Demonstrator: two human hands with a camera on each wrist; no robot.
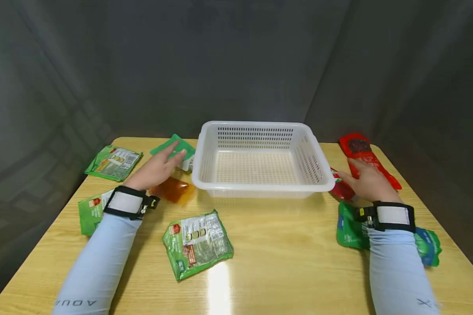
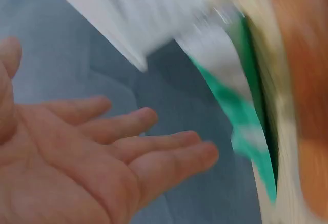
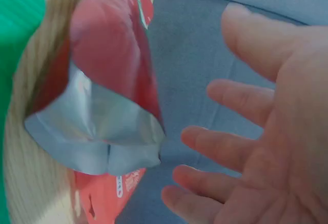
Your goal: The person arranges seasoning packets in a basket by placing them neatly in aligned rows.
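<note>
My left hand (image 1: 153, 169) (image 2: 97, 162), fingers extended and holding nothing, is over the table beside a green-and-white packet (image 1: 187, 161) (image 2: 223, 96). Below its wrist lies an orange-brown see-through sachet (image 1: 174, 190) (image 2: 310, 90). On the other side, my right hand (image 1: 369, 181) (image 3: 271, 131) has its fingers spread, with nothing held. It is close to a red pouch with a silvery base (image 1: 342, 189) (image 3: 113, 44) and a long red packet (image 1: 364, 153) (image 3: 105, 190). Between the hands stands a white plastic basket (image 1: 256, 188) (image 2: 123, 24), with nothing inside.
Green-bordered packets lie at the far left (image 1: 114, 162), under the left forearm (image 1: 90, 214) and at front centre (image 1: 198, 245). A green-and-blue pouch (image 1: 351, 227) (image 3: 18, 24) lies partly under the right wrist. Dark fabric (image 1: 228, 65) hangs around the wooden table (image 1: 284, 271).
</note>
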